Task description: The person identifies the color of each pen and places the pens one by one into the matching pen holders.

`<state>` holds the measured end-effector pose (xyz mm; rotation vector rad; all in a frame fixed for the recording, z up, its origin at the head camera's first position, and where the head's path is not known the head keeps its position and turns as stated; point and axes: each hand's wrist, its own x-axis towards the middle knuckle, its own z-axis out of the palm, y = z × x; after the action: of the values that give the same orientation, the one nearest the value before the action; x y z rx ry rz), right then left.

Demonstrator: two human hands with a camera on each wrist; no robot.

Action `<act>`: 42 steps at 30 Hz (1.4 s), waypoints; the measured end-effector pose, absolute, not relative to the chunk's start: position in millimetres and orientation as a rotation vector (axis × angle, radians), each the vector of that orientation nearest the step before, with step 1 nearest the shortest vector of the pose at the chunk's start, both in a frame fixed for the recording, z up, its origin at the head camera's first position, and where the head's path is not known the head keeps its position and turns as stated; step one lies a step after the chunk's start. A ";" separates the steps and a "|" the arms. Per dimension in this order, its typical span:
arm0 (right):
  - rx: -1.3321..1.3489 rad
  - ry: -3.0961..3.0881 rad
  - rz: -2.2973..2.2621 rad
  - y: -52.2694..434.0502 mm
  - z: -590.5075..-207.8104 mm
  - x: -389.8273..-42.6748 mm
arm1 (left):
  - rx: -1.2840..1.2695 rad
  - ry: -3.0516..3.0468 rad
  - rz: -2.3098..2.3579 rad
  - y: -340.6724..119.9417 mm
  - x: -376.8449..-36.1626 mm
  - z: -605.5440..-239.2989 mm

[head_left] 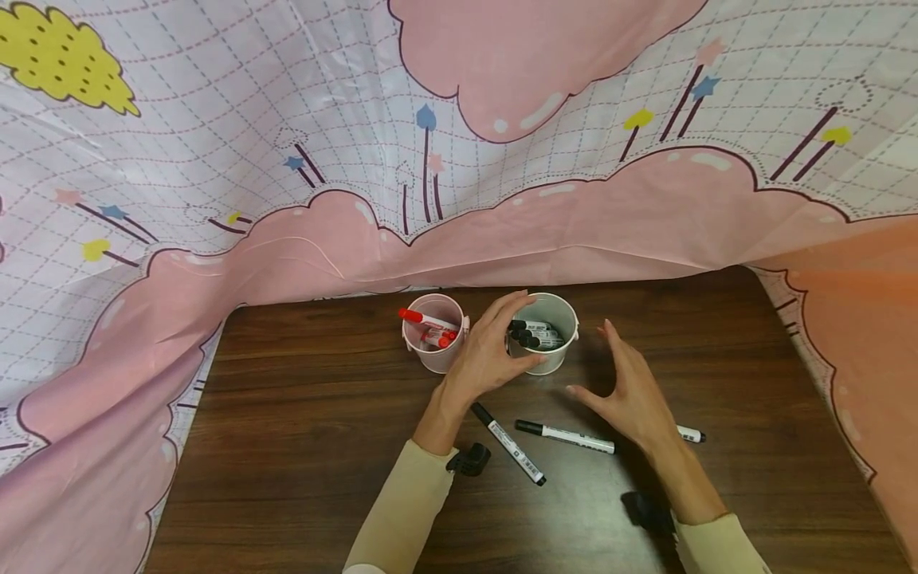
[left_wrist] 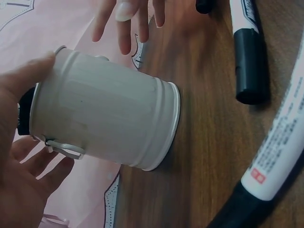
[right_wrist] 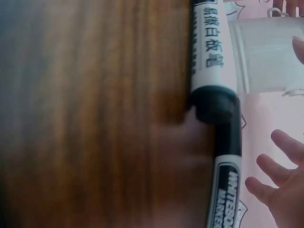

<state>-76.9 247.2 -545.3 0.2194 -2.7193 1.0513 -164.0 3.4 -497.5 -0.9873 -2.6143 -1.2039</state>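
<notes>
A small white bucket (head_left: 554,364) with black-capped markers (head_left: 538,335) inside stands toward the back of the table. My left hand (head_left: 491,351) holds it from the left, thumb at the near side of the rim and fingers curved round the far side. In the left wrist view the bucket (left_wrist: 109,109) shows its side wall and a small handle by the fingers. My right hand (head_left: 638,402) is held to the right of the bucket, thumb and fingers spread apart with nothing between them.
A pink bucket (head_left: 435,360) with red markers (head_left: 430,320) stands left of the white one. Loose black-capped markers lie nearer me: one slanted (head_left: 511,446), one crosswise (head_left: 574,438), and one (head_left: 691,434) partly hidden behind the right wrist. A patterned pink cloth (head_left: 502,267) hangs behind the table.
</notes>
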 end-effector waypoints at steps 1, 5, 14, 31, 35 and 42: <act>0.217 -2.719 1.050 248.0 -546.3 -75.8 | -0.980 -2.615 -1.212 3.5 -164.1 -498.2; 0.228 -2.705 1.045 250.7 -549.5 -72.5 | -0.968 -2.602 -1.242 4.3 -165.2 -501.4; 0.206 -2.726 1.034 257.6 -551.3 -67.1 | -0.959 -2.579 -1.284 7.6 -164.8 -503.6; 0.183 -2.737 1.012 278.3 -551.9 -46.9 | -0.861 -2.590 -1.386 6.1 -164.6 -510.7; 0.149 -2.752 1.027 286.0 -552.3 -40.9 | -0.847 -2.608 -1.390 5.8 -164.3 -512.0; 0.111 -2.756 1.013 298.2 -556.4 -30.0 | -0.820 -2.635 -1.398 5.2 -164.0 -512.9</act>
<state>-30.0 298.2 -556.4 0.1112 -2.7558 1.0132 -164.0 5.2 -512.9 -0.8204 -2.6346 -1.3984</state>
